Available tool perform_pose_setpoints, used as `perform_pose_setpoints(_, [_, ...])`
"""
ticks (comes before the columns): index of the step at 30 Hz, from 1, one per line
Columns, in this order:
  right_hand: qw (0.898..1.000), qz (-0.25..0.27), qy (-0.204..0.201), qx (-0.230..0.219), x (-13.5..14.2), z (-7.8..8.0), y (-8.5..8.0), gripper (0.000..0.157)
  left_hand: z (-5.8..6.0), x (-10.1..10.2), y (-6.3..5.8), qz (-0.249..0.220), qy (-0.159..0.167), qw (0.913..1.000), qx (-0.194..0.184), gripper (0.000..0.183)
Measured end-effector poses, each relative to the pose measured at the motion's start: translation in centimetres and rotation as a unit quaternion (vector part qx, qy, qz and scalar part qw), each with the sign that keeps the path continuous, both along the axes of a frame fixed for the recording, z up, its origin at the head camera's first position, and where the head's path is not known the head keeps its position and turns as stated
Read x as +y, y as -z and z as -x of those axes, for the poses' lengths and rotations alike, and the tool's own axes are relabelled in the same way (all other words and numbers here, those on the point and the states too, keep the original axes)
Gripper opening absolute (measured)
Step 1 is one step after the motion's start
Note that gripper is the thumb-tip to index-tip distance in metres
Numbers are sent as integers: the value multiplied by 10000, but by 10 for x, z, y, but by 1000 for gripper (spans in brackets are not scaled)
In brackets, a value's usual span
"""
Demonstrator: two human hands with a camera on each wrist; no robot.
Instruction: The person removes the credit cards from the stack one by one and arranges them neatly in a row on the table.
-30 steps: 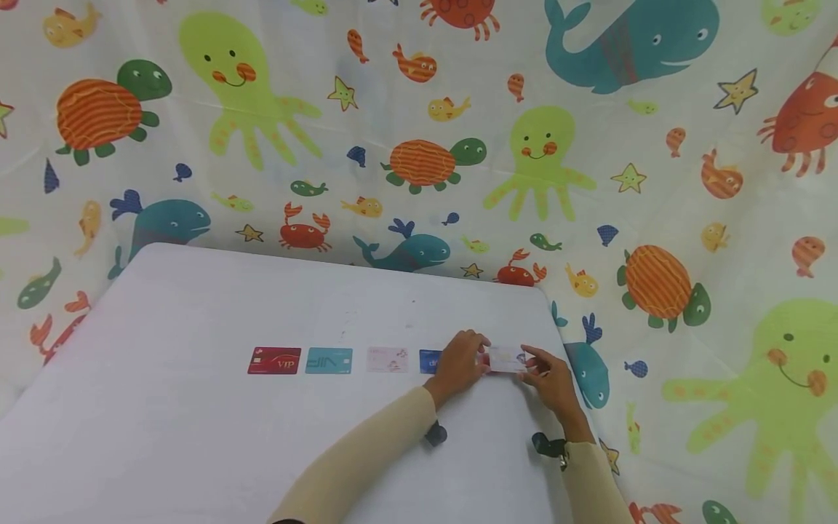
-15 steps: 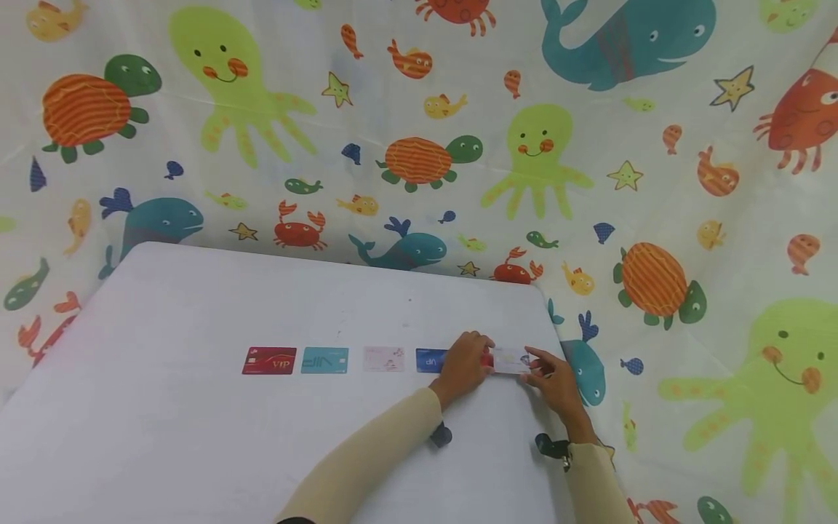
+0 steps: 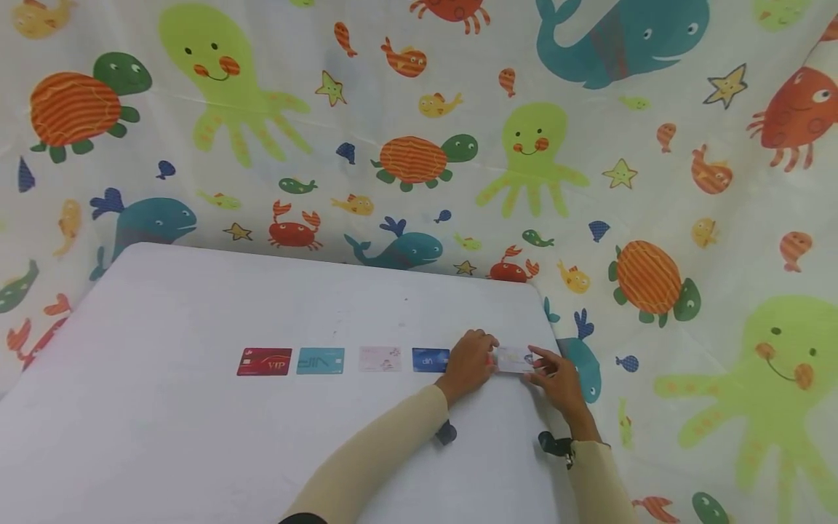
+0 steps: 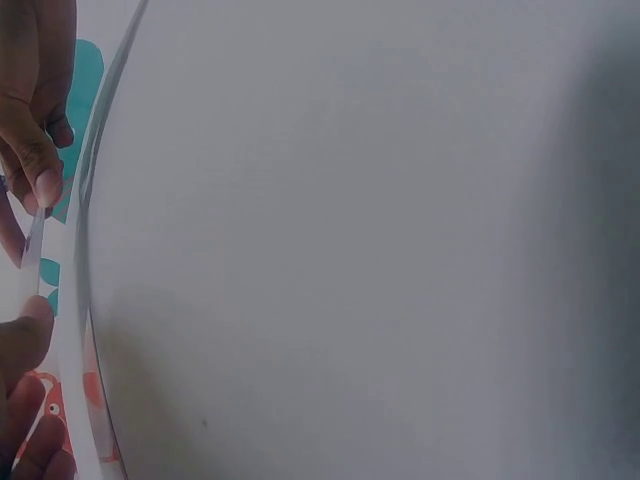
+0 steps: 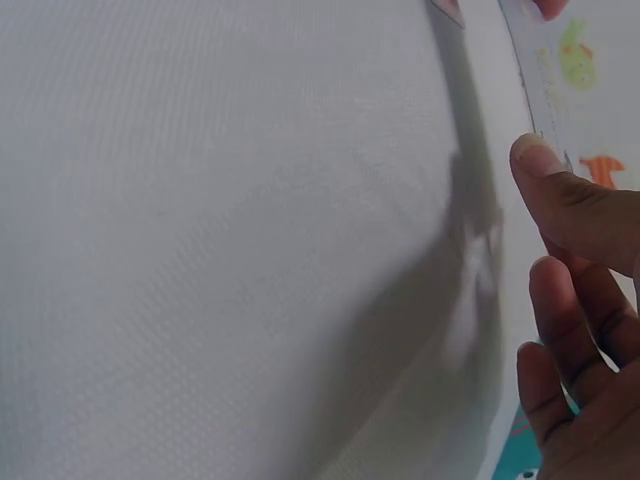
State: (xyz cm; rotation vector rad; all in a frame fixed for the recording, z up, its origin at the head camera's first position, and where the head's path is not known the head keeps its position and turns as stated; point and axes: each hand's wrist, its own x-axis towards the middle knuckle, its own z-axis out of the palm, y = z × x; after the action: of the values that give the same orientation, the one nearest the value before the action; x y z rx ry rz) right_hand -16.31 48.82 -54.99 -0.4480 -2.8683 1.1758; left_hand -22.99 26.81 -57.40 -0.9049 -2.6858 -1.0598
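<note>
In the head view, a pale, mostly white card [image 3: 513,360] is held between both hands near the table's right side. My left hand [image 3: 470,360] grips its left end, and my right hand [image 3: 556,378] pinches its right end with thumb and fingers. A bit of red shows beside the left fingertips. The left wrist view shows the card [image 4: 34,250] nearly edge-on, raised above the table surface. To the left of the hands lies a row: a red VIP card [image 3: 265,362], a teal card [image 3: 321,361], a pale pink card [image 3: 380,359] and a blue card [image 3: 430,360].
The white table [image 3: 164,437] has a rounded right edge close to my right hand. Behind it hangs a white curtain [image 3: 366,65] printed with sea animals. Dark wrist cameras hang below both wrists. A card corner [image 5: 449,10] shows at the top of the right wrist view.
Both hands and the pale card have shifted slightly right relative to the row, so more of the blue card shows. The head view has drifted a little to the right.
</note>
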Motion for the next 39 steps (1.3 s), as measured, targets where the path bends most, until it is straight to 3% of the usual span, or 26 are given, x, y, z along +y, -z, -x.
perform_pose_setpoints(24, [9982,-287,227,-481,-2,13,12,59,9,7,9,642,-205,9972,314,40])
perform_pose_setpoints(39, [9974,-96,305,-647,1,13,13,58,10,14,8,754,-259,9959,433,36])
